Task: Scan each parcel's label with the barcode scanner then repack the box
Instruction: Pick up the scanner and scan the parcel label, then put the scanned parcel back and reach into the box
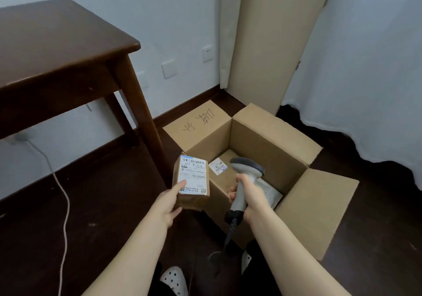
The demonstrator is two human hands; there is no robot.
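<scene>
Our left hand grips the small brown parcel just left of the open cardboard box, white shipping label up and thumb on its near left edge. Our right hand is wrapped round the handle of the barcode scanner over the box's near wall. The scanner's head seems aimed into the box, so we should swing it left onto the label, hold the parcel flat and steady, and leave the barcodes uncovered by the thumb.
</scene>
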